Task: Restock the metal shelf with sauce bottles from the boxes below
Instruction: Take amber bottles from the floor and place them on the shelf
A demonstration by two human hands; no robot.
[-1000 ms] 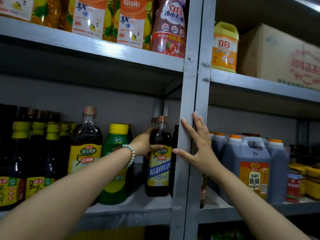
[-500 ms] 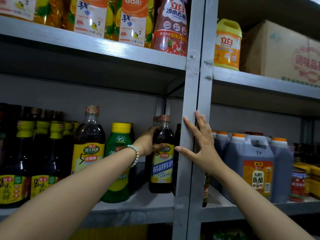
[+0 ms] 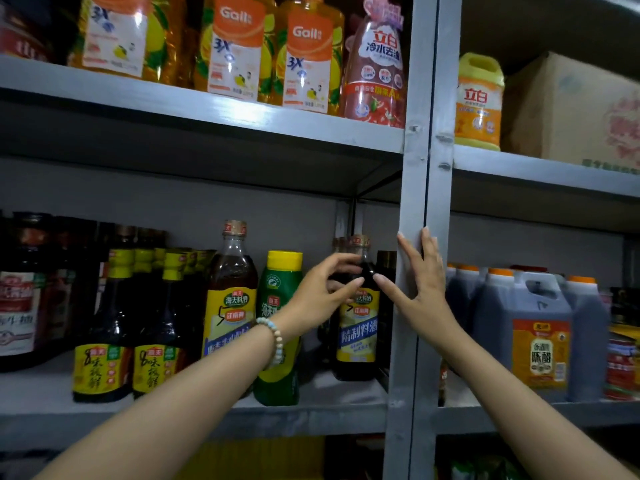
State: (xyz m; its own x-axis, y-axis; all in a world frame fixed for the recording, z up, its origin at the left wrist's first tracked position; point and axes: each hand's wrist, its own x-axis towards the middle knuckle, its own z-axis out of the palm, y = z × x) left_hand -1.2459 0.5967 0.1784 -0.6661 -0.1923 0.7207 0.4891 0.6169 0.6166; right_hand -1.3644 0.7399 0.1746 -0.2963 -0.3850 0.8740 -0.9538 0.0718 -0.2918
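Here the left hand (image 3: 325,296) curves spread fingers round the neck of the sauce bottle (image 3: 358,334); I cannot tell if they touch. The bottle stands on the shelf (image 3: 207,420), at three o'clock of the green bottle (image 3: 280,289). The right hand (image 3: 422,296) lies straight-fingered on the post (image 3: 412,168). A snagging finger could topple the bottle.

Left hand (image 3: 322,296), fingers loosely curved, at neck of dark glass sauce bottle with yellow-blue label (image 3: 358,337); right hand (image 3: 422,296) flat on grey metal shelf post (image 3: 412,188).

Dark sauce bottle (image 3: 358,327) upright on grey metal shelf (image 3: 194,415).
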